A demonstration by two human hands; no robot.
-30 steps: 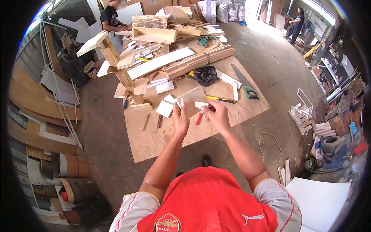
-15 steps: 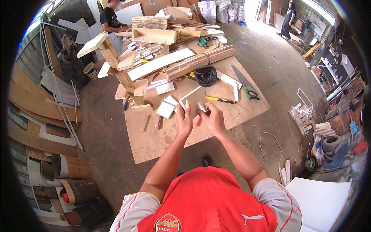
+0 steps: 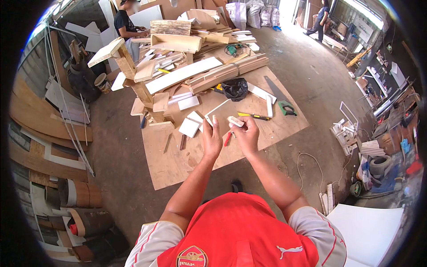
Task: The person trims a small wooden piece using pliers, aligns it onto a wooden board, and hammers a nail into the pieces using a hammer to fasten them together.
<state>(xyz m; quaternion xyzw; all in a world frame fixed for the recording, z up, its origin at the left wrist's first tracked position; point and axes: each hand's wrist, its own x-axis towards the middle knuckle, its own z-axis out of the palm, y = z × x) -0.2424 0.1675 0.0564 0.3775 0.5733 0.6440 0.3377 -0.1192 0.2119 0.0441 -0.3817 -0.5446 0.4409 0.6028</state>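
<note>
In front of me, my left hand (image 3: 212,140) is closed on the lower edge of a thin brown wooden panel (image 3: 223,114) with a white edge, its thumb pointing up. To its right, my right hand (image 3: 247,137) pinches a small pale block (image 3: 235,121), raised beside the panel; its exact kind I cannot make out. A red-handled tool (image 3: 228,138) lies on the plywood table (image 3: 178,165) below my right hand. Just beyond that hand rests a yellow and black cutter knife (image 3: 253,116). White square pieces (image 3: 190,127) lie left of my left hand.
A handsaw (image 3: 287,108) with a green handle lies on the table's right side, near a black plastic bag (image 3: 235,89). Stacked wooden strips (image 3: 227,73) and a tall wooden frame (image 3: 142,93) stand farther back. One person (image 3: 126,24) works at the far left; another person (image 3: 319,22) walks at the back right.
My right hand has turned and lifted the small block slightly, so its pale face now shows. My left hand keeps the panel nearly still. The person at the back right has moved left.
</note>
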